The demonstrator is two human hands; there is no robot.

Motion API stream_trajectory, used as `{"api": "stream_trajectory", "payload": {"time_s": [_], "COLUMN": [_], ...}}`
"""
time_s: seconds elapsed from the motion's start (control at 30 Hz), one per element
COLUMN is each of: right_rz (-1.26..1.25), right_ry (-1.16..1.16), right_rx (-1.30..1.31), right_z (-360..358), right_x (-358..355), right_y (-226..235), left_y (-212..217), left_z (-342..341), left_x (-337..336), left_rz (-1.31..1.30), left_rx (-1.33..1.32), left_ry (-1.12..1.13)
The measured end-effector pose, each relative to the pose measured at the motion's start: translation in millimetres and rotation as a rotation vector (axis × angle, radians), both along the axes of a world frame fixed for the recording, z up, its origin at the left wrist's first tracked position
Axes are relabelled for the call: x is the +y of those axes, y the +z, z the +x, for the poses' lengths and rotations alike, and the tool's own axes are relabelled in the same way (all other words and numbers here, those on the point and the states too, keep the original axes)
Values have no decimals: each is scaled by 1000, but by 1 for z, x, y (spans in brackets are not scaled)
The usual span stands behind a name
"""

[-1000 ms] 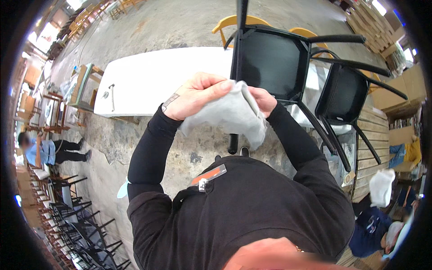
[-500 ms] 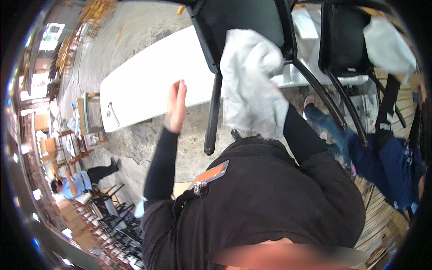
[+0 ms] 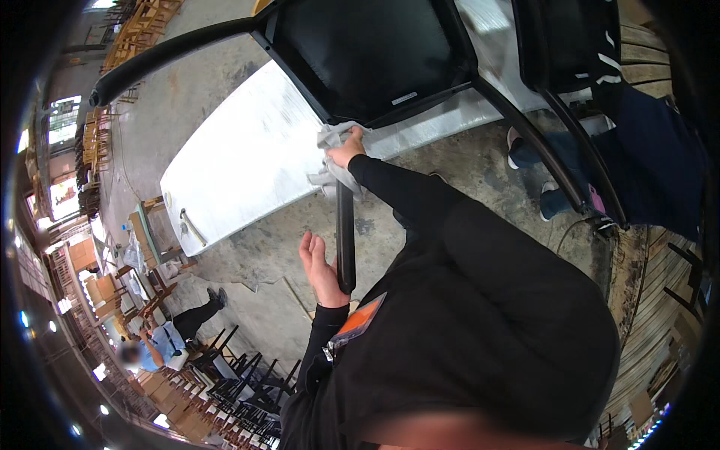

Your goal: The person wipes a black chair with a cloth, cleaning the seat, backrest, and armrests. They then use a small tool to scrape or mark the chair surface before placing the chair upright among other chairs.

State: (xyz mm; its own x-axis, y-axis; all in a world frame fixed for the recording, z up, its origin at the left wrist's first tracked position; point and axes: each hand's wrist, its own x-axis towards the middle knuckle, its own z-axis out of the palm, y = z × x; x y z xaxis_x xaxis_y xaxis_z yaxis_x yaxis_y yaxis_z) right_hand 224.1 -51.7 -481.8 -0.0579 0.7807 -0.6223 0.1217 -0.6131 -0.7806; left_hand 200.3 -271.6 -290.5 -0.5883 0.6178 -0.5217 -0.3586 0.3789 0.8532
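Observation:
A black chair lies on the white-covered table with its seat's flat side toward me and its legs sticking out. My right hand grips a pale grey cloth bunched around the top of the near left chair leg, just below the seat corner. Close beside that leg's free end is my left hand; its fingers are stretched upward and hold nothing. Whether its palm touches the leg is hard to tell.
The white table carries a small metal piece at its left end. A second black chair stands to the right, with a co-worker in dark blue beside it. Another person works at far left near stacked chairs.
My right hand has swung left, bringing the loosely hanging cloth onto the chair leg. My left hand has dropped toward the leg's free end. The co-worker's pale cloth is out of sight.

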Motion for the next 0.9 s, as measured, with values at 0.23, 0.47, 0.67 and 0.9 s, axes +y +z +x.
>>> {"api": "stream_trajectory", "payload": {"time_s": [0.23,0.47,0.67,0.9], "right_rz": [-269,-131,442,559], "right_ry": [20,150,779,608], "right_rx": [515,106,-579,-1382], "right_z": [35,17,78,169], "right_x": [-142,-17,37,65], "right_y": [98,15,33,42], "left_y": [1,2,2,-5], "left_z": [0,-2,-21,-22], "left_x": [3,1,6,5], "left_rz": [60,-47,-203,-155], "left_rx": [62,40,-863,-901], "left_ry": [-155,-262,-358,-362]}}
